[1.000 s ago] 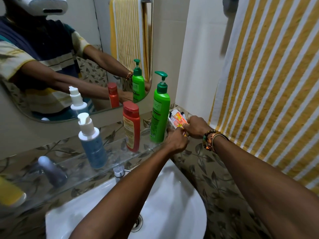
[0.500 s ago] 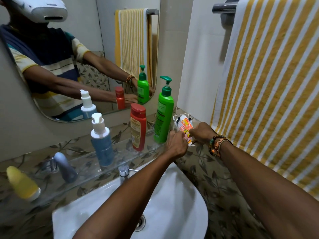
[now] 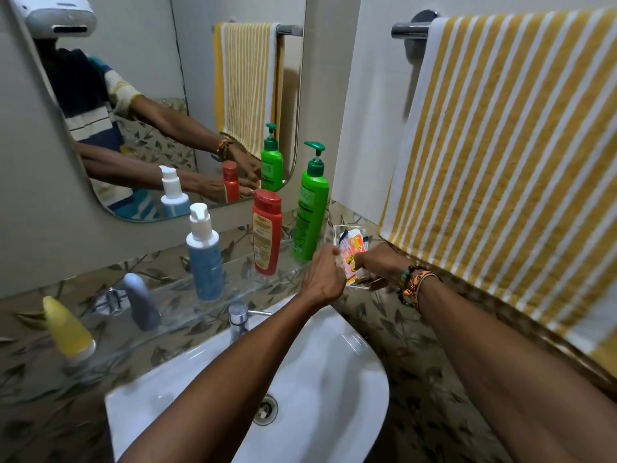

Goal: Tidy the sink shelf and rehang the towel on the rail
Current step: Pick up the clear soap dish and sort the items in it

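A yellow-and-white striped towel (image 3: 500, 145) hangs over the chrome rail (image 3: 405, 30) on the right wall. The glass shelf (image 3: 173, 309) carries a green pump bottle (image 3: 309, 208), a red bottle (image 3: 266, 232), a blue pump bottle (image 3: 204, 259), a grey tube (image 3: 142, 302) and a yellow bottle (image 3: 66, 329). At its right end sits a clear dish (image 3: 344, 230) of sachets (image 3: 354, 248). My right hand (image 3: 380, 265) grips the dish's near edge. My left hand (image 3: 325, 272) has curled fingers at the sachets; it is blurred.
The white sink (image 3: 334, 362) with a chrome tap (image 3: 238, 317) lies below the shelf. A mirror (image 3: 150, 78) hangs behind the bottles. Leaf-patterned tiles cover the wall under the towel, close beside my right forearm.
Both hands stay at the dish of sachets, working on it. The view has risen, bringing the rail and the top of the towel into sight.
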Action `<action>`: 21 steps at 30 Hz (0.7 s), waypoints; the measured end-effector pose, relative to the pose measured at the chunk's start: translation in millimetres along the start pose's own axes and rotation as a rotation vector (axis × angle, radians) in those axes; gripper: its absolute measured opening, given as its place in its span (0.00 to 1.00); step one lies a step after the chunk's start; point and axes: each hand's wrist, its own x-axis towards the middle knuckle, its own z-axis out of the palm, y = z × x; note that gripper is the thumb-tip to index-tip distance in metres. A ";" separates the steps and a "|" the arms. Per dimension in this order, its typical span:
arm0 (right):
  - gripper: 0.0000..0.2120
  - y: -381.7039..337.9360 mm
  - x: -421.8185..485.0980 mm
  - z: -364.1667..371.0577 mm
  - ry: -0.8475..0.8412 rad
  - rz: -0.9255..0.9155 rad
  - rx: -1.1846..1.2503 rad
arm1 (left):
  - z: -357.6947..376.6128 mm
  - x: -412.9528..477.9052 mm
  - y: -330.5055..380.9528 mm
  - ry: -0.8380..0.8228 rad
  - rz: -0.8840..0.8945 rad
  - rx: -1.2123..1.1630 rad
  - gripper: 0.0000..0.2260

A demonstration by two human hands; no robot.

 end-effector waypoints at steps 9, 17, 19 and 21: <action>0.07 9.3 -34.6 23.8 -0.021 0.052 0.056 | -1.9 -27.7 -19.5 0.091 -0.008 0.047 0.10; 0.04 5.7 -39.8 19.9 -0.112 -0.031 0.079 | -14.1 -39.4 -13.5 0.184 -0.034 0.061 0.09; 0.03 4.5 -40.4 15.7 -0.159 -0.072 0.076 | -18.0 -39.5 -7.5 0.214 -0.048 0.063 0.09; 0.03 6.4 -39.4 10.6 -0.198 -0.112 0.093 | -17.9 -41.0 -1.6 0.239 -0.065 0.072 0.10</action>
